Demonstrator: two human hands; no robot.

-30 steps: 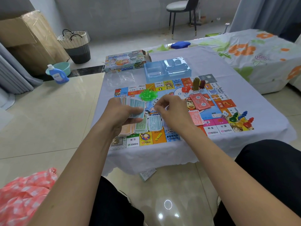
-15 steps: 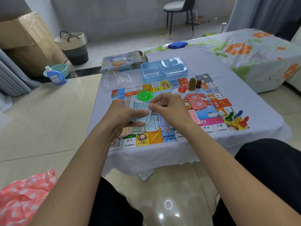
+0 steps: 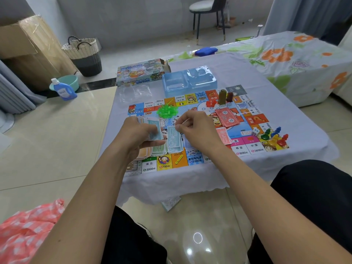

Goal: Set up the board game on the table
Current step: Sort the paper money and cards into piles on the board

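Observation:
The colourful game board lies open on the white-clothed table. My left hand grips a fanned stack of play money above the board's near left part. My right hand pinches one pale blue note by its top edge, hanging over sorted money piles on the board. Green plastic houses, red cards, a die and coloured pawns also sit on the board.
A blue plastic tray and the game box stand at the table's far side. A flower-print bed is to the right. A basket, a detergent bottle and a chair stand on the tiled floor.
My right hand has pulled one blue note off the stack in my left hand and carried it a little to the right and down, over the piles.

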